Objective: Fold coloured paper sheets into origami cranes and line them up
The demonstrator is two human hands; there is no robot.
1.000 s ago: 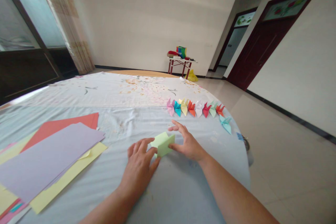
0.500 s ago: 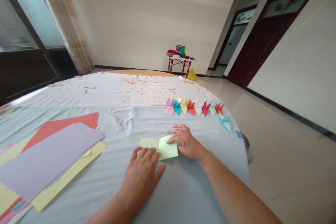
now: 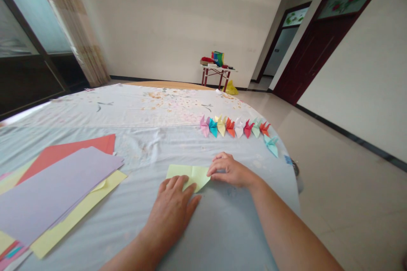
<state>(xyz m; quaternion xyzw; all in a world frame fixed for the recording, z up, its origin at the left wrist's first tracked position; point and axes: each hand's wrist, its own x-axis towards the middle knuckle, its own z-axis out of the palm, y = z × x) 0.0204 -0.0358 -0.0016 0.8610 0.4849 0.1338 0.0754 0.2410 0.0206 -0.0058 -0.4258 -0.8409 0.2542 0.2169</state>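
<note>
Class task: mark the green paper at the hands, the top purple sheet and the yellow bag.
Green paper [image 3: 199, 175]: head view, right of its crease.
Purple sheet [image 3: 60, 192]: head view, middle of its top face.
Yellow bag [image 3: 232, 89]: head view, middle of its visible side.

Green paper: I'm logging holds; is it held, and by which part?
The right hand holds the green paper at its right edge; the left hand rests on its near side.

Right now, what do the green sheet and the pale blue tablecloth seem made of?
The green sheet: apparently matte paper, going by its straight center crease and thin edges. The pale blue tablecloth: probably dull fabric, since it wrinkles softly, though the fiber can't be told.
</note>
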